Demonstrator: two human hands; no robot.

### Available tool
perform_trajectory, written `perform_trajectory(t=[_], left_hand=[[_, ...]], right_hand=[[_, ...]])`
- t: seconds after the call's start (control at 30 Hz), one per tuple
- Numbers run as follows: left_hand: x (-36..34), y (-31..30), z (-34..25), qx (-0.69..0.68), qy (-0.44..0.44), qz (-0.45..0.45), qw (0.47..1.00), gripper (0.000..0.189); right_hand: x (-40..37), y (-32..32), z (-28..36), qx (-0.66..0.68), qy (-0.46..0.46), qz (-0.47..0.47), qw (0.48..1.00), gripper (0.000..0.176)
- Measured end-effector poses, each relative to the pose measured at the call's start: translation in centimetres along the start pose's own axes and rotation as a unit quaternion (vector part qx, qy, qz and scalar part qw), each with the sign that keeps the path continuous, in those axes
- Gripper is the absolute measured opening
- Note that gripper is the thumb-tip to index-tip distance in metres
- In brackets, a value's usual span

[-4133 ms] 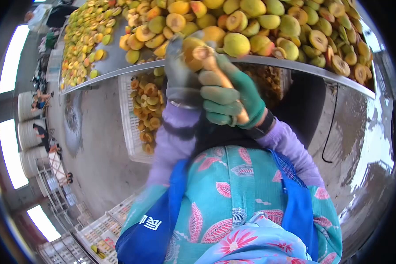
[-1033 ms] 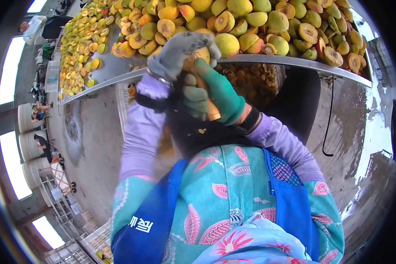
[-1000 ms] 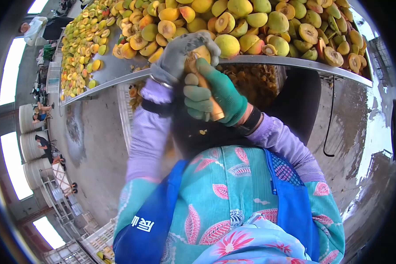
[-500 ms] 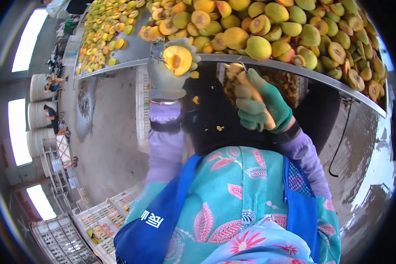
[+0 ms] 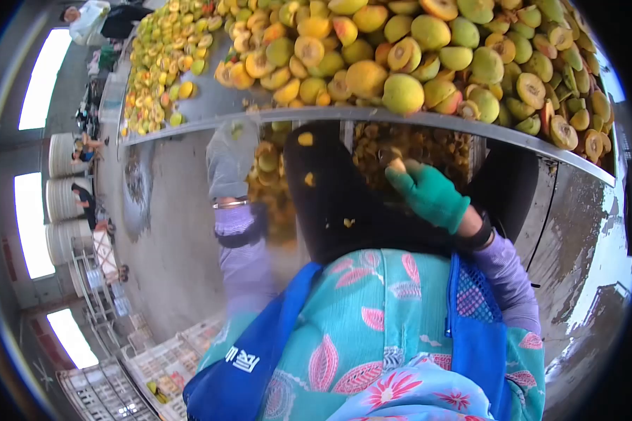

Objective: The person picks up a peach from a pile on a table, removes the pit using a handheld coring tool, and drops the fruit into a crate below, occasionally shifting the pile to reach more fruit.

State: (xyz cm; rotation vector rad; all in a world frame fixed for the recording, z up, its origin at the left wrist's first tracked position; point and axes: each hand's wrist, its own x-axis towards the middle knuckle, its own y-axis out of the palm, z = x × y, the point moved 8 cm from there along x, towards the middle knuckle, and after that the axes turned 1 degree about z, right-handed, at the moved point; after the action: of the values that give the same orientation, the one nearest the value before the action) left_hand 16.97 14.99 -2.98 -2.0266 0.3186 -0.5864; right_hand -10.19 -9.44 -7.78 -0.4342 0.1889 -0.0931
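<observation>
My left hand [image 5: 229,163], in a pale grey glove, hangs just below the front edge of the metal table [image 5: 316,114], beside a crate of peach halves [image 5: 268,163]. Motion smears its fingers, so I cannot tell whether they hold anything. In a green glove, my right hand [image 5: 434,198] is closed around a wooden-handled pitting tool [image 5: 397,165], its upper end blurred above my thumb. That hand is over my lap, in front of a container of brown-yellow scraps [image 5: 428,144]. Halved peaches [image 5: 365,79] are heaped on the table ahead.
Another spread of peach halves [image 5: 165,63] covers the table's left part. Bits of yellow flesh [image 5: 310,179] lie on my dark trousers. White plastic crates [image 5: 175,351] stand at lower left. People [image 5: 84,200] are by large pale tubs [image 5: 67,200] at far left.
My left hand has dropped below the table edge, and the peach half that was in it no longer shows there. My right hand has lowered slightly and turned, still gripping the tool.
</observation>
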Motion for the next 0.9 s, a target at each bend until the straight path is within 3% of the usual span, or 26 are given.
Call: perform_trajectory(t=[0.07,0.1,0.17,0.2,0.3,0.37,0.43,0.47,0.53,0.6,0.63,0.67,0.77,0.9], left_hand=[[1.7,-1.6,-4.1,0.073,-0.010,0.013,0.997,0.038],[3.1,-2.2,-6.6,0.082,-0.002,0.001,0.997,0.042],[6.3,-0.3,-14.5,0.101,0.179,-0.087,0.975,0.048],[6.7,1.1,-18.0,0.164,0.323,-0.131,0.923,0.048],[10.4,6.5,-17.0,0.025,0.250,0.014,0.968,0.044],[10.0,7.1,-14.8,-0.092,0.130,0.088,0.983,0.031],[7.1,7.1,-13.0,-0.252,-0.003,0.152,0.956,0.027],[5.4,5.8,-13.6,-0.349,-0.003,0.100,0.932,0.021],[1.3,2.9,-17.3,-0.304,0.112,0.042,0.945,0.025],[-0.5,3.3,-17.9,-0.451,0.057,0.042,0.890,0.031],[-1.2,5.2,-17.1,-0.600,-0.060,0.072,0.794,0.034],[-2.3,7.4,-16.5,-0.722,-0.177,0.100,0.661,0.037],[-3.0,9.2,-17.3,-0.743,-0.156,0.160,0.631,0.043],[-3.5,9.1,-17.6,-0.705,-0.167,0.135,0.676,0.043]], right_hand=[[-0.1,-0.5,0.8,0.143,0.164,0.016,0.976,0.039],[0.7,-0.5,1.6,0.144,0.148,-0.004,0.978,0.039],[1.7,0.1,1.6,0.166,0.107,-0.042,0.979,0.038],[2.2,0.4,1.5,0.185,0.078,-0.062,0.978,0.037],[3.4,-0.4,1.8,0.215,0.005,-0.125,0.969,0.034],[4.2,-1.7,2.7,0.199,-0.051,-0.185,0.961,0.033],[4.8,-3.5,4.7,0.106,-0.060,-0.207,0.971,0.034],[5.8,-3.1,5.3,0.090,-0.074,-0.193,0.974,0.035],[7.4,-2.1,6.8,0.052,-0.109,-0.164,0.979,0.038],[7.5,-0.6,6.9,0.006,-0.101,-0.156,0.983,0.040],[7.4,-0.1,6.8,-0.018,-0.095,-0.154,0.983,0.041],[7.1,0.2,6.6,-0.003,-0.072,-0.149,0.986,0.044],[6.9,0.8,4.6,0.051,-0.028,-0.140,0.988,0.045],[5.7,0.3,5.2,0.047,-0.051,-0.125,0.990,0.048]])
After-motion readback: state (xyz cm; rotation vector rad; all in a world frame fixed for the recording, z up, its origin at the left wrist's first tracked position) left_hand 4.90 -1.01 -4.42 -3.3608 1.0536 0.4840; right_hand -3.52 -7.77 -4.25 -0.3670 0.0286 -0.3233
